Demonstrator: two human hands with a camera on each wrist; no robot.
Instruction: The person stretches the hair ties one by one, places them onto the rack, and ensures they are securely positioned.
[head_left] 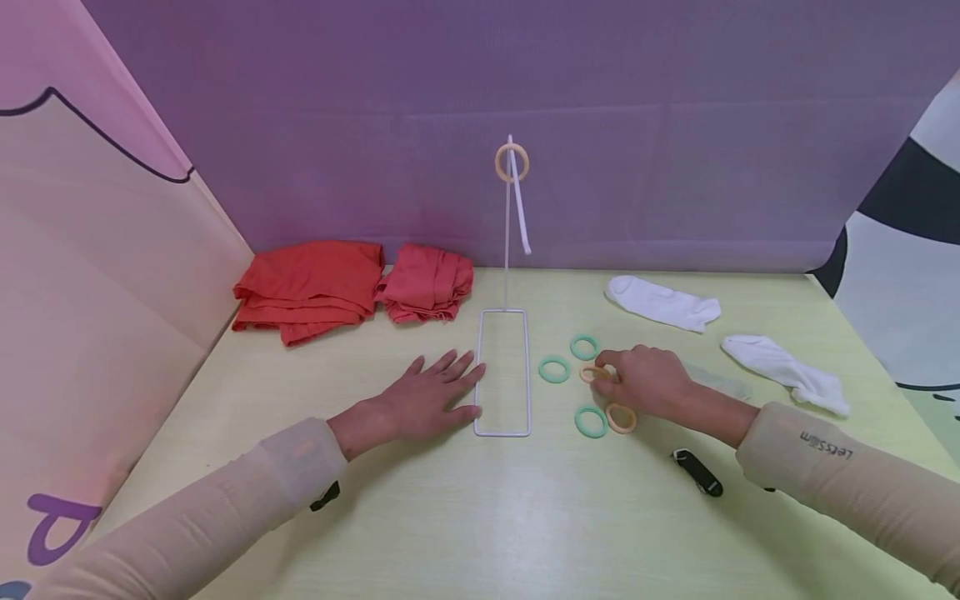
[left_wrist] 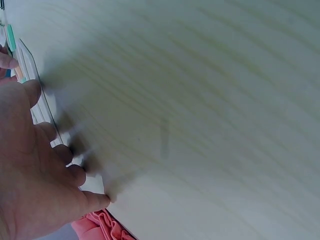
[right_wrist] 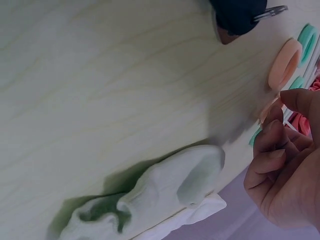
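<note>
A white wire stand has a rectangular base on the table and an upright with a slanting arm, on which an orange ring hangs. My left hand lies with fingers spread, its fingertips at the left side of the base. To the right of the stand, my right hand pinches a second orange ring between thumb and index finger, low over the table. Around it lie a third orange ring and three green rings, one nearest the stand, one behind, one in front.
Red folded cloth and a smaller red cloth bundle lie at the back left. Two white socks, one farther back and one to its right, lie on the right. A black nail clipper rests in front of my right hand.
</note>
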